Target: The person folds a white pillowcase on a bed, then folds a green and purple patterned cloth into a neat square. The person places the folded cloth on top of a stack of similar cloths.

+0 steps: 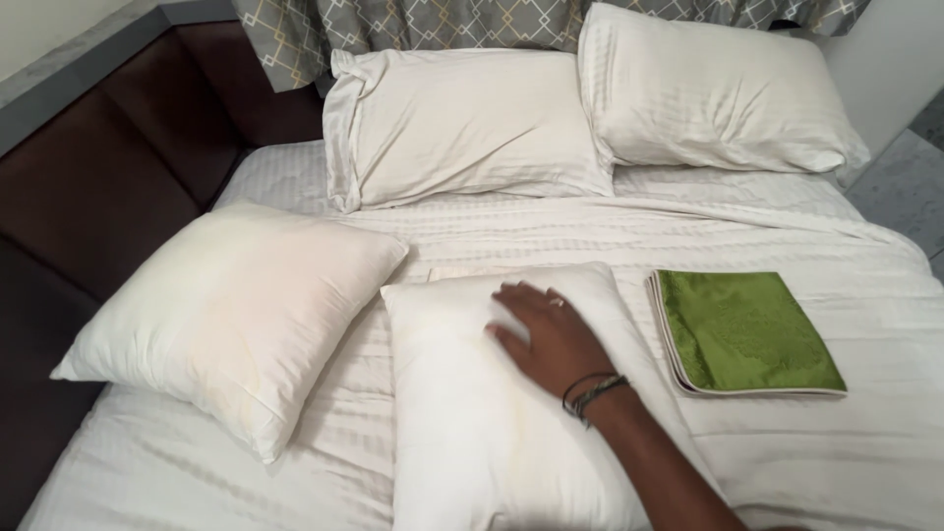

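Observation:
My right hand (546,334) lies palm down on a bare white cushion (472,423) in the middle of the bed, fingers spread and pressing into its upper part. Dark bracelets circle the wrist. My left hand is out of view. A second bare white cushion (236,305) lies to the left, its corner almost touching the first. To the right of my hand a folded green cover (742,329) with a pale edge rests flat on the sheet.
Two white pillows, one at centre (462,123) and one at right (708,88), lean at the head of the bed under a patterned grey curtain (442,20). A dark brown padded wall panel (108,167) runs along the left. The white striped sheet (836,462) covers the bed.

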